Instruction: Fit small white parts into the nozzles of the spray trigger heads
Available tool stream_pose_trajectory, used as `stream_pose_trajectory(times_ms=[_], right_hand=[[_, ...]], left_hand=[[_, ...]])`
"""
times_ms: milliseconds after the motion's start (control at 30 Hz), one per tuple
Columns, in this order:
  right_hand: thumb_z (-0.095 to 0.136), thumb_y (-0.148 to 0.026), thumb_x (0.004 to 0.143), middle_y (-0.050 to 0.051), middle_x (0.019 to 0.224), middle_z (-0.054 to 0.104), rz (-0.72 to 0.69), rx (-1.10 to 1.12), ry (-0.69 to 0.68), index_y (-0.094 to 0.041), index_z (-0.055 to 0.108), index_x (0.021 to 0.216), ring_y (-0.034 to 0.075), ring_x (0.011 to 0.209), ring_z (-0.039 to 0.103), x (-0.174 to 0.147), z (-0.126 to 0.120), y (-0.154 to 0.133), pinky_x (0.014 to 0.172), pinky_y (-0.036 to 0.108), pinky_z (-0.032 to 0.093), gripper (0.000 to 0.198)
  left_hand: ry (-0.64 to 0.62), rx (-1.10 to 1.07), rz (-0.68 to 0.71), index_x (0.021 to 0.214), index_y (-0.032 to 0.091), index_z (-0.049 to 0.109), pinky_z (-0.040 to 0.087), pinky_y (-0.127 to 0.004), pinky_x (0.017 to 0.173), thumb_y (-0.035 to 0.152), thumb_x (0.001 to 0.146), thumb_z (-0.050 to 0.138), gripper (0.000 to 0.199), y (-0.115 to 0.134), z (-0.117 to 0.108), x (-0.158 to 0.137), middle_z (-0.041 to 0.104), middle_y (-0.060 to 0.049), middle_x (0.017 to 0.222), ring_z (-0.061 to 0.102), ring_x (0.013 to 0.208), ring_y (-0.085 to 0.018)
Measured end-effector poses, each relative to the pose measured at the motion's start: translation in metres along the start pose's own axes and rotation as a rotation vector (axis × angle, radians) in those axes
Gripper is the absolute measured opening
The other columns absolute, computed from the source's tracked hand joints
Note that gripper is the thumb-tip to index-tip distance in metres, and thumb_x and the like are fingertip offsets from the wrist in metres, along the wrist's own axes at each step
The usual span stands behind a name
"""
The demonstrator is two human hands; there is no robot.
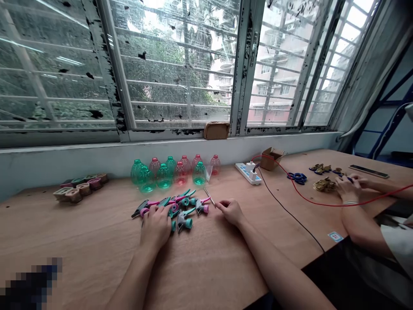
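Note:
Teal, pink and grey trigger spray heads (184, 222) lie in a loose pile on the table. My left hand (156, 228) is palm down on the pile's near left side, its fingers slightly apart over the spray heads, covering some of them. To the right of the pile, my right hand (231, 211) pinches the near end of a thin metal rod-like tool (209, 195), which slants away toward the bottles; its exact kind is too small to tell. Behind the pile stand several clear green bottles (164, 176) and pink bottles (180, 174), all without spray heads.
At left sit stacked coloured blocks (84, 187). A power strip (248, 173), a small cardboard box (271, 158) and a red cable (309, 200) lie to the right. Another person's hands (348, 187) work there beside gold-coloured pieces (324, 184) and blue pieces (297, 178).

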State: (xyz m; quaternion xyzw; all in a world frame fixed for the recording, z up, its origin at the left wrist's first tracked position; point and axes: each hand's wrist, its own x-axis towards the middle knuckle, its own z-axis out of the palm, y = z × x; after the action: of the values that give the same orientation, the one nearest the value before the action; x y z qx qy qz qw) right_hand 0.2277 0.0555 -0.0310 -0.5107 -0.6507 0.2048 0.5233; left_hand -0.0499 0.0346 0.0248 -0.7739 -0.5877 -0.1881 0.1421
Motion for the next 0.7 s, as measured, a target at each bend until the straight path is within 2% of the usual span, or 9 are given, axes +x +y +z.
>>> stream_pose_trajectory(times_ms=[133, 333, 400, 500, 600, 700], right_hand=[[0.057, -0.047, 0.078, -0.002, 0.047, 0.049, 0.031, -0.016, 0.01, -0.012, 0.07, 0.061, 0.009, 0.045, 0.041, 0.001, -0.002, 0.0, 0.044, 0.021, 0.026, 0.041], [0.055, -0.045, 0.079, 0.001, 0.056, 0.061, 0.083, -0.067, 0.012, -0.013, 0.073, 0.068, 0.012, 0.052, 0.049, 0.004, -0.004, 0.007, 0.049, 0.022, 0.032, 0.039], [0.056, -0.045, 0.078, 0.001, 0.056, 0.061, 0.086, -0.058, -0.025, -0.013, 0.073, 0.068, 0.012, 0.052, 0.049, 0.004, -0.004, 0.008, 0.05, 0.022, 0.032, 0.038], [0.057, -0.045, 0.078, 0.0, 0.054, 0.059, 0.078, -0.058, -0.112, -0.013, 0.071, 0.067, 0.011, 0.051, 0.047, 0.003, -0.005, 0.01, 0.049, 0.021, 0.033, 0.036], [0.056, -0.043, 0.078, -0.001, 0.053, 0.057, 0.059, -0.061, -0.15, -0.013, 0.07, 0.067, 0.01, 0.05, 0.046, 0.001, -0.005, 0.011, 0.049, 0.021, 0.032, 0.035], [0.056, -0.043, 0.078, -0.001, 0.051, 0.055, 0.08, -0.049, -0.148, -0.013, 0.069, 0.067, 0.01, 0.049, 0.044, 0.001, -0.005, 0.013, 0.047, 0.021, 0.032, 0.035]], left_hand=[[0.007, -0.002, 0.03, 0.122, 0.023, 0.058, 0.037, -0.039, 0.086, 0.018, 0.086, 0.035, 0.043, 0.0, 0.006, 0.0, 0.064, -0.007, 0.112, 0.047, 0.105, -0.027], [0.098, -0.061, 0.064, 0.112, 0.023, 0.064, 0.041, -0.04, 0.084, 0.016, 0.081, 0.043, 0.038, 0.004, 0.005, 0.002, 0.063, -0.007, 0.11, 0.05, 0.103, -0.028], [0.162, -0.142, 0.142, 0.105, 0.023, 0.066, 0.041, -0.041, 0.089, 0.015, 0.081, 0.045, 0.033, 0.012, 0.001, 0.0, 0.064, -0.006, 0.107, 0.05, 0.104, -0.027], [0.193, -0.306, 0.375, 0.102, 0.023, 0.066, 0.041, -0.04, 0.095, 0.013, 0.082, 0.045, 0.031, 0.03, -0.003, -0.006, 0.064, -0.006, 0.104, 0.051, 0.106, -0.025], [0.08, -0.444, 0.598, 0.104, 0.024, 0.065, 0.041, -0.038, 0.097, 0.011, 0.083, 0.044, 0.032, 0.051, -0.003, -0.015, 0.063, -0.005, 0.107, 0.051, 0.109, -0.022], [-0.123, -0.511, 0.687, 0.11, 0.026, 0.063, 0.043, -0.036, 0.097, 0.018, 0.085, 0.047, 0.03, 0.065, 0.0, -0.025, 0.059, -0.005, 0.12, 0.052, 0.112, -0.022]])
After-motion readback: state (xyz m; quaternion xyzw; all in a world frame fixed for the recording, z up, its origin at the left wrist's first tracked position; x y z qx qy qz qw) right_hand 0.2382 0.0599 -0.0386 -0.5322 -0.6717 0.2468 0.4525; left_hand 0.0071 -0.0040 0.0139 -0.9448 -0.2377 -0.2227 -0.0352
